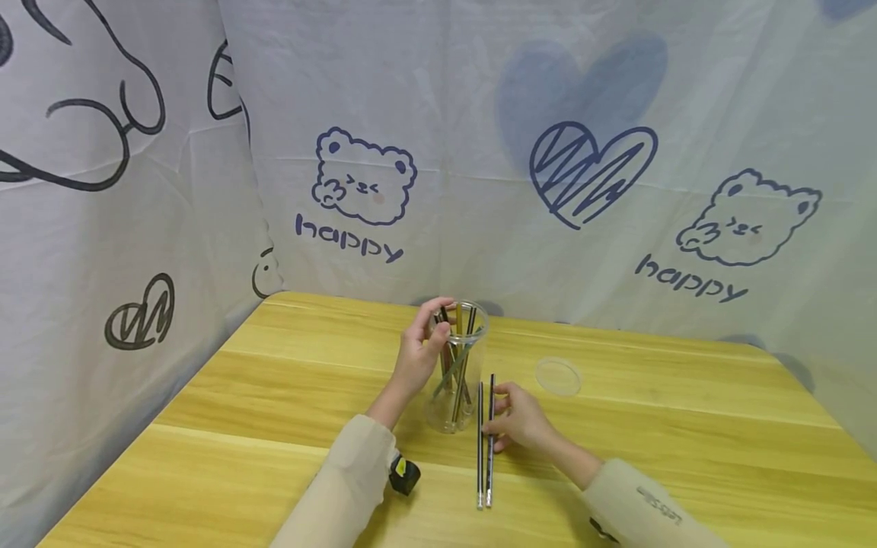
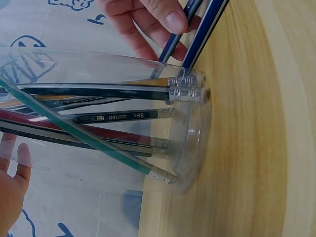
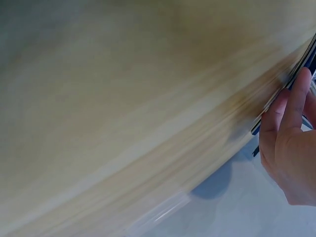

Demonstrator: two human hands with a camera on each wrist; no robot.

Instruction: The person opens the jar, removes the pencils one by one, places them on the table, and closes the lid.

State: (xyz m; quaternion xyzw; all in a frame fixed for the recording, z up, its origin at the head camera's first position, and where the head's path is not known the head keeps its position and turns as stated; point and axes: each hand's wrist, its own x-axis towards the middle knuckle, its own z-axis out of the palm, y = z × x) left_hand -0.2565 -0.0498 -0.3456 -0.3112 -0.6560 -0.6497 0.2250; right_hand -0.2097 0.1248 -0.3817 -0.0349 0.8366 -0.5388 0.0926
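My left hand grips a clear plastic jar near its rim, thumb and fingers on its left side. Inside lean several pencils, among them a green pencil and a dark one marked HB, their eraser ends at the jar's bottom. Just right of the jar, my right hand pinches a dark blue pencil between thumb and fingers. A second blue pencil runs alongside it, right at the thumb tip. Both have their eraser ends toward me.
A clear round lid lies on the wooden table, to the right of the jar. White cloth with printed bears and hearts hangs behind the table, and more cloth hangs along the left side.
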